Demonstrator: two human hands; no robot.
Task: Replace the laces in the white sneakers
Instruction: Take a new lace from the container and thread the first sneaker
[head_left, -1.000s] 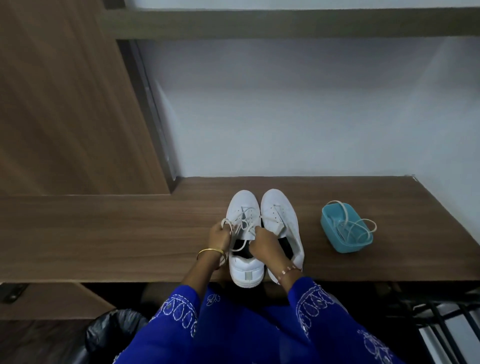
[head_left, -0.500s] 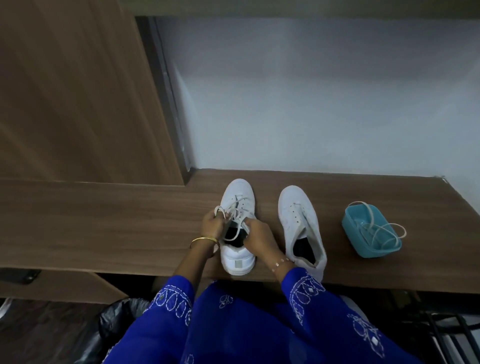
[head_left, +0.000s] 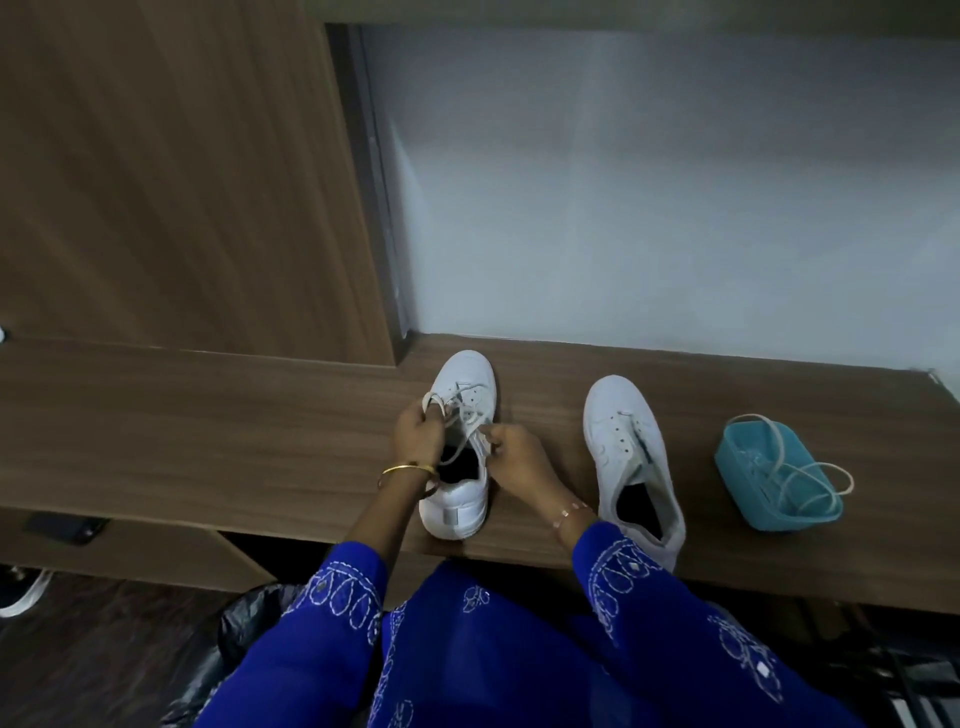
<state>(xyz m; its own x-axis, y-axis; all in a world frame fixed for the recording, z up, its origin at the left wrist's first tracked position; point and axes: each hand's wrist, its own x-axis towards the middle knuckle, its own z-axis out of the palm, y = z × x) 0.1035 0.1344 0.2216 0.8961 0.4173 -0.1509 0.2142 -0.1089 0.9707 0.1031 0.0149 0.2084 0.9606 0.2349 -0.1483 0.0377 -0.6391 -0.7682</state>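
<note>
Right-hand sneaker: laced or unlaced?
Unlaced: the right sneaker shows bare eyelets with no lace through them. Loose laces sit in the blue basket.

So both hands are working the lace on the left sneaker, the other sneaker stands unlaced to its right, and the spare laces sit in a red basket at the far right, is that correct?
Not quite: the basket is teal, not red, as the head view shows. The rest holds: the left hand and right hand both hold the lace on the left sneaker, the other sneaker stands unlaced to its right, and the spare laces sit in the basket.

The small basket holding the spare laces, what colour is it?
Teal blue basket, clearest in the head view.
</note>
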